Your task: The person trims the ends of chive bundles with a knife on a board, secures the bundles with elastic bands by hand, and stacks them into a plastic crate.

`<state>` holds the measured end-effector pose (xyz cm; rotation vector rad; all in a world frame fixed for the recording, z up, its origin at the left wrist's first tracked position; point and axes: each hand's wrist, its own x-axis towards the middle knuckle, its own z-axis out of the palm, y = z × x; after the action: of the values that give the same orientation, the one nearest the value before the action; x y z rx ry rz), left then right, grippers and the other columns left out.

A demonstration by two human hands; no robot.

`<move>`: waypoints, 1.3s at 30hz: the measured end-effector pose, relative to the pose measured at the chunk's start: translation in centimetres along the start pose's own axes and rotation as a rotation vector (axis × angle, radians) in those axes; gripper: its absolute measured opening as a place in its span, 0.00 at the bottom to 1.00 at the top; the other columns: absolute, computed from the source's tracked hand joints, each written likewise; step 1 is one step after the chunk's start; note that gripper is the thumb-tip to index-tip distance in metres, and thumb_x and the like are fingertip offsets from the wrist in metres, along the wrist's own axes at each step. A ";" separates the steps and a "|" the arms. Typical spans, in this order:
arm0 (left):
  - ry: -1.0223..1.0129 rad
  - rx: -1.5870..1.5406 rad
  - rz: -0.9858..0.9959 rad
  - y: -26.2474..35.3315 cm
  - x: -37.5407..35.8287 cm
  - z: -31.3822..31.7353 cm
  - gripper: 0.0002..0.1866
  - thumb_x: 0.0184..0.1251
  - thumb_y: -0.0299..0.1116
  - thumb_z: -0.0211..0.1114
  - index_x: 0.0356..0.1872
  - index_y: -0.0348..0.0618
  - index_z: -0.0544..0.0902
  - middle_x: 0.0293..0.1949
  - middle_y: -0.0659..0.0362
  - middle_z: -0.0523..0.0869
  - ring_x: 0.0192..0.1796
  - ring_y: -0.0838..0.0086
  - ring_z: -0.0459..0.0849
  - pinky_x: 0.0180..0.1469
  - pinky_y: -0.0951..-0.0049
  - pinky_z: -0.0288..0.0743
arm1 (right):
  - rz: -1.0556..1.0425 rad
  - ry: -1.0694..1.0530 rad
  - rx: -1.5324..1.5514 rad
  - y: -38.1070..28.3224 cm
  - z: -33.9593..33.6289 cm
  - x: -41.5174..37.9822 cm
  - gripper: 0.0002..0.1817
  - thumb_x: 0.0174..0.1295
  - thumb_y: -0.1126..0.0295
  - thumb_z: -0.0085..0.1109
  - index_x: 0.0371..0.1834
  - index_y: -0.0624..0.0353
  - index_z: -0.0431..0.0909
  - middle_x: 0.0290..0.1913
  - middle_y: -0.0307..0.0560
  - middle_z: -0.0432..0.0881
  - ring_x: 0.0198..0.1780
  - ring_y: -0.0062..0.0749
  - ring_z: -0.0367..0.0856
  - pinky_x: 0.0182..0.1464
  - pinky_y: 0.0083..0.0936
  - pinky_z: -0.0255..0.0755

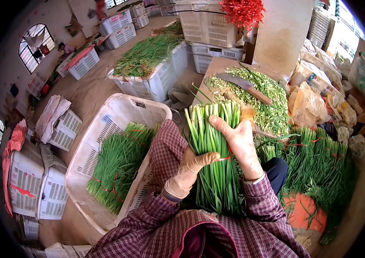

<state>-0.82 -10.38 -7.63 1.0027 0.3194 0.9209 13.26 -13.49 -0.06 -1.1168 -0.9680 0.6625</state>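
Observation:
A thick bundle of garlic chives (215, 189) stands between my two hands, pale cut stems up and green leaves down towards my lap. My left hand (191, 167), in a tan glove, closes round its left side with the thumb across the stems. My right hand (237, 139) grips the other side, thumb pressed on the stems near the top; its remaining fingers are mostly hidden. A red tie (226, 157) circles the bundle between the hands. Just beyond, a knife (247, 87) with a wooden handle lies on chopped stem ends (272, 114) on a board.
On my left, a white crate (75, 182) holds tied bundles (120, 172). More bundles (311, 161) lie at right. A heaped crate (148, 88) stands ahead, stacked crates (206, 26) behind. Red ties (242, 13) hang at the top. Plastic bags (307, 103) pile up on the right.

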 end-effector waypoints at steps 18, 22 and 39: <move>0.193 -0.025 -0.061 0.3 1.0 0.7 0.34 0.51 0.27 0.83 0.60 0.38 0.76 0.50 0.54 0.86 0.45 0.69 0.89 0.45 0.73 0.88 | -0.905 -0.173 -1.020 -3.1 0.9 2.3 0.08 0.50 0.72 0.68 0.34 0.55 0.83 0.55 0.45 0.84 0.63 0.47 0.77 0.71 0.51 0.61; 0.187 -0.067 -0.111 1.0 0.6 -0.1 0.22 0.56 0.22 0.78 0.53 0.36 0.82 0.42 0.55 0.90 0.42 0.70 0.90 0.49 0.73 0.88 | -0.872 0.173 -0.955 -5.5 -2.7 5.7 0.08 0.60 0.68 0.66 0.41 0.57 0.82 0.50 0.46 0.85 0.57 0.43 0.80 0.63 0.44 0.69; 0.222 -0.119 0.151 3.9 2.0 1.7 0.24 0.59 0.33 0.78 0.55 0.40 0.80 0.46 0.61 0.87 0.47 0.77 0.86 0.54 0.75 0.83 | -0.121 -0.518 -0.634 3.2 -1.5 -2.5 0.61 0.54 0.54 0.78 0.81 0.68 0.43 0.76 0.58 0.62 0.71 0.38 0.70 0.71 0.32 0.67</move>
<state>-0.63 -8.98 -3.15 0.8242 0.3741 1.1788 13.60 -15.21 -4.06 -1.4503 -1.7585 0.5675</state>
